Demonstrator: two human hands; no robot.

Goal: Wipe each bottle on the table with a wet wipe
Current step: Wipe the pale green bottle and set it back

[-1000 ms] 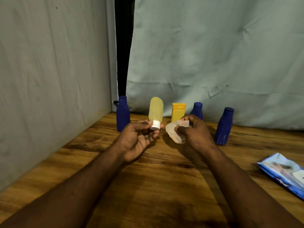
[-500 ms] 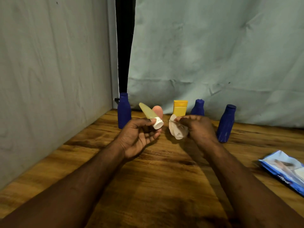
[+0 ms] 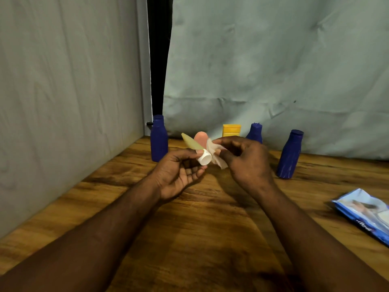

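My left hand (image 3: 179,171) holds a pale yellow tube bottle (image 3: 190,141) by its white cap (image 3: 204,158), tilted with the cap toward me. My right hand (image 3: 244,163) pinches a white wet wipe (image 3: 214,151) and presses it against the tube near the cap. Behind the tube stands a pink bottle (image 3: 201,138), partly hidden. Along the back of the wooden table (image 3: 210,218) stand a blue bottle (image 3: 159,138) at the left, a yellow bottle (image 3: 231,130), and two more blue bottles (image 3: 255,132) (image 3: 289,154) to the right.
A blue pack of wet wipes (image 3: 366,213) lies at the table's right edge. A grey wall (image 3: 63,102) borders the table on the left and a grey cloth backdrop (image 3: 273,70) hangs behind the bottles.
The yellow tube went from upright to tilted, cap toward me. My right hand brought the wipe leftward up against the tube. The pink bottle behind came into sight.
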